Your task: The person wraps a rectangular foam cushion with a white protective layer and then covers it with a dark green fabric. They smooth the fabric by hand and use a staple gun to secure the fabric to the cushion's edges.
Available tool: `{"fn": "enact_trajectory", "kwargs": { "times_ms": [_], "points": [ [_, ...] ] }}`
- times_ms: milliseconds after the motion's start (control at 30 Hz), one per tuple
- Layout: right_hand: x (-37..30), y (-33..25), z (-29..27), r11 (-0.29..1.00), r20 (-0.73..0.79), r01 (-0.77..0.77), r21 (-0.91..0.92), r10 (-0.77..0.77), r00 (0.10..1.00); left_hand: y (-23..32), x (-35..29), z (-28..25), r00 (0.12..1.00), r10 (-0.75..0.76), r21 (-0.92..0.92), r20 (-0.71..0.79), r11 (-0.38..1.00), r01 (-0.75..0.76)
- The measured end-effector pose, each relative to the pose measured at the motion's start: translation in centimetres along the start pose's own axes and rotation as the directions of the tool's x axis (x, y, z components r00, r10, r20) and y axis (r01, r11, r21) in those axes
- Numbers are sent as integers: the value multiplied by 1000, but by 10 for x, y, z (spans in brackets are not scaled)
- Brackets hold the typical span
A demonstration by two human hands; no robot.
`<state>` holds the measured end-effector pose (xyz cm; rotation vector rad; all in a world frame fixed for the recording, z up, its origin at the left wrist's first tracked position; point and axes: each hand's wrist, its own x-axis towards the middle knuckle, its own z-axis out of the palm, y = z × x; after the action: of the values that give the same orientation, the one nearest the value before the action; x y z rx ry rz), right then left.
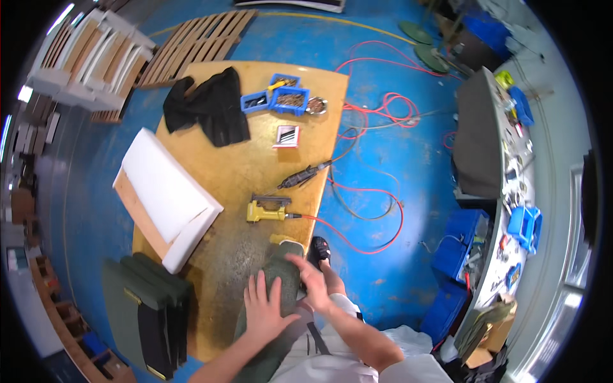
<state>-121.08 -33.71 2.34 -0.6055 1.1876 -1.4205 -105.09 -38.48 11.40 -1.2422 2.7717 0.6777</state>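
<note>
A long dark green upholstered piece lies along the table's near edge, by my body. My left hand rests flat on its top with the fingers spread. On its right edge, near the far end, my right hand grips the side, the index finger reaching over the top; its other fingers are partly hidden. Beyond the far end lies a yellow air stapler with a red hose. A black air tool lies a little farther off. To the left leans a white padded panel with a wooden side.
Several green padded pieces stand at the lower left. Blue bins of fasteners, a small box and black cloth lie on the wooden table. Red hoses loop over the blue floor. A cluttered bench runs along the right.
</note>
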Motion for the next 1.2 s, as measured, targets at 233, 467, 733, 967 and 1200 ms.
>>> {"fn": "enact_trajectory", "kwargs": {
  "times_ms": [233, 467, 733, 967, 1200],
  "points": [
    [-7, 37, 26, 997, -113, 65, 41, -60, 992, 9, -15, 39, 991, 12, 215, -135, 976, 18],
    [59, -2, -2, 490, 513, 458, -741, -26, 858, -7, -148, -19, 895, -412, -98, -169, 911, 401],
    [23, -48, 149, -31, 815, 945, -324, 497, 296, 23, -491, 48, -120, -902, -132, -416, -71, 989],
    [-154, 75, 362, 221, 414, 964, -148, 899, -143, 54, -539, 156, -364, -925, -992, -112, 82, 98],
    [-315, 279, 440, 345, 81, 564, -750, 895, -439, 5, -497, 238, -634, -765, -843, 114, 264, -470]
  ]
}}
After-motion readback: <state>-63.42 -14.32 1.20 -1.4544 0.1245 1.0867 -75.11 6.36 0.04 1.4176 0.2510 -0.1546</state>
